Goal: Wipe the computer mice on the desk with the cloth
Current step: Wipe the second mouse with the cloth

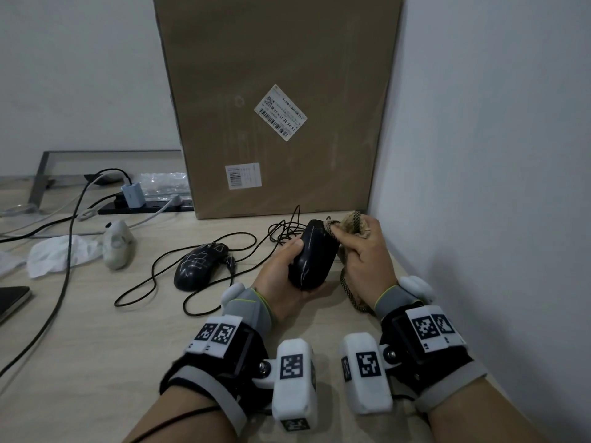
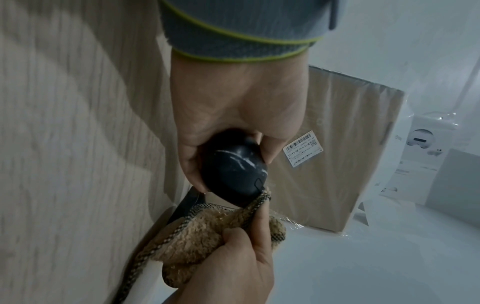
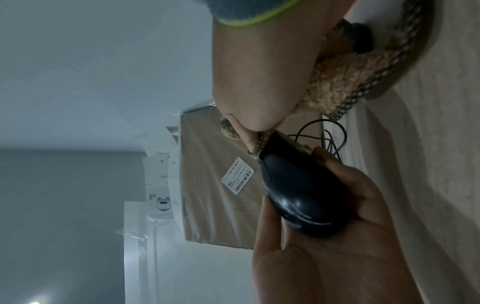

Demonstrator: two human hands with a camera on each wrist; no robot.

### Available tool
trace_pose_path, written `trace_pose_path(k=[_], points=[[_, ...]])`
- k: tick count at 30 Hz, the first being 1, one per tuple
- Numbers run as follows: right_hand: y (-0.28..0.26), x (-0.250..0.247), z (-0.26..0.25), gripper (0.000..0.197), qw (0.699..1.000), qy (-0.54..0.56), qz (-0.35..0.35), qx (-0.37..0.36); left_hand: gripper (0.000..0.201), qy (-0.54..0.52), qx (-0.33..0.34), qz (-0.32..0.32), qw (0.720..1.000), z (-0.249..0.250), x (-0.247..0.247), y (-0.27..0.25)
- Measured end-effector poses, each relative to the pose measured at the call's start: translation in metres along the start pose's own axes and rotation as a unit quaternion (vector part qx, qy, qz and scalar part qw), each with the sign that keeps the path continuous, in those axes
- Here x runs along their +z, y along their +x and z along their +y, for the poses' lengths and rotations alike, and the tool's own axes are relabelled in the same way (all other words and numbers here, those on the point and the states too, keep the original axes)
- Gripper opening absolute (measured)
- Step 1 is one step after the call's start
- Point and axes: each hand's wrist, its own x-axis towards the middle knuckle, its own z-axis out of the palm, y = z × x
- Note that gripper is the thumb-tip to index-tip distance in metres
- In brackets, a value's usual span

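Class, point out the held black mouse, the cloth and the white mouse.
held black mouse (image 1: 311,257), head view, its back.
cloth (image 2: 197,226), left wrist view, fluffy middle.
white mouse (image 1: 116,244), head view, its top.

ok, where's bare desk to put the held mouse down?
Bare desk lies near-left, below the patterned black mouse and its looping cable. Crowded: far left with cables, white mouse, power strip; behind the held mouse, a cable tangle.

Grey lime-edged cuffs (image 1: 256,310), black marker-tagged wrist straps (image 1: 224,350).
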Motion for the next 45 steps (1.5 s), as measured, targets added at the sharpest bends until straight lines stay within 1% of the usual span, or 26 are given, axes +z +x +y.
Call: trace_pose_path(k=[1, 3, 5, 9, 13, 16, 18, 20, 22, 24, 27, 29, 31, 35, 38, 40, 42, 43, 45], points=[[-0.0001, -0.0003, 0.0004, 0.046, 1.000, 0.001, 0.010, 0.001, 0.026, -0.001, 0.001, -0.001, 1.000, -0.0002, 0.0000, 0.0004], [0.0003, -0.0001, -0.0009, 0.044, 0.999, 0.023, 0.023, -0.018, 0.030, 0.001, 0.003, 0.004, 1.000, 0.0004, 0.0002, 0.0008], [0.0005, 0.0012, -0.0012, 0.045, 0.999, 0.034, 0.019, -0.032, 0.029, 0.004, 0.004, 0.005, 1.000, 0.0005, 0.0004, 0.0009], [-0.0001, 0.0010, 0.0042, 0.045, 1.000, 0.011, 0.020, 0.000, 0.025, 0.013, 0.003, -0.001, 1.000, 0.0009, 0.0019, -0.0008], [0.0004, 0.0010, -0.0008, 0.044, 0.998, 0.043, 0.025, -0.033, 0.029, 0.018, 0.010, 0.003, 1.000, 0.0008, 0.0008, -0.0008], [0.0005, 0.0012, 0.0005, 0.050, 1.000, 0.015, 0.005, -0.018, 0.029, 0.017, 0.008, -0.002, 1.000, 0.0012, 0.0015, -0.0014], [0.0005, 0.0000, 0.0033, 0.051, 1.000, -0.013, 0.018, 0.001, 0.026, 0.018, 0.008, -0.004, 1.000, 0.0017, 0.0014, -0.0016], [0.0005, -0.0002, 0.0017, 0.051, 0.999, 0.016, 0.036, -0.008, 0.029, 0.022, 0.009, -0.004, 1.000, 0.0017, 0.0012, -0.0018], [0.0002, 0.0004, -0.0022, 0.047, 0.998, 0.047, 0.032, -0.031, 0.029, 0.019, 0.013, -0.006, 1.000, 0.0012, 0.0016, -0.0019], [0.0000, 0.0009, -0.0024, 0.041, 0.999, 0.032, 0.021, -0.028, 0.026, 0.018, 0.014, -0.007, 1.000, 0.0013, 0.0023, -0.0023], [-0.0002, -0.0007, -0.0001, 0.043, 0.999, -0.006, 0.032, -0.003, 0.026, 0.016, 0.014, -0.012, 1.000, 0.0008, 0.0023, -0.0025], [0.0003, -0.0005, -0.0016, 0.045, 0.999, 0.016, 0.040, -0.019, 0.030, 0.017, 0.017, -0.010, 1.000, 0.0005, 0.0018, -0.0021], [0.0004, 0.0009, -0.0024, 0.044, 0.998, 0.038, 0.035, -0.034, 0.032, 0.018, 0.017, -0.009, 1.000, 0.0005, 0.0018, -0.0018], [0.0004, -0.0003, 0.0004, 0.043, 0.999, 0.003, 0.037, -0.005, 0.031, 0.015, 0.012, -0.009, 1.000, 0.0006, 0.0030, -0.0024], [0.0004, -0.0014, -0.0033, 0.039, 0.998, 0.030, 0.040, -0.036, 0.036, 0.009, 0.011, -0.005, 1.000, 0.0007, 0.0033, -0.0019], [-0.0002, -0.0003, -0.0024, 0.040, 0.999, 0.019, 0.026, -0.032, 0.036, 0.006, 0.011, -0.007, 1.000, 0.0008, 0.0034, -0.0022], [0.0002, -0.0007, -0.0001, 0.043, 0.999, -0.007, 0.032, -0.007, 0.034, 0.009, 0.013, -0.008, 1.000, 0.0007, 0.0031, -0.0023], [0.0003, -0.0011, -0.0004, 0.045, 0.999, -0.004, 0.039, -0.006, 0.032, 0.011, 0.015, -0.009, 1.000, 0.0005, 0.0027, -0.0020], [0.0004, -0.0006, -0.0027, 0.046, 0.999, 0.023, 0.038, -0.032, 0.029, 0.011, 0.016, -0.008, 1.000, 0.0007, 0.0023, -0.0017]])
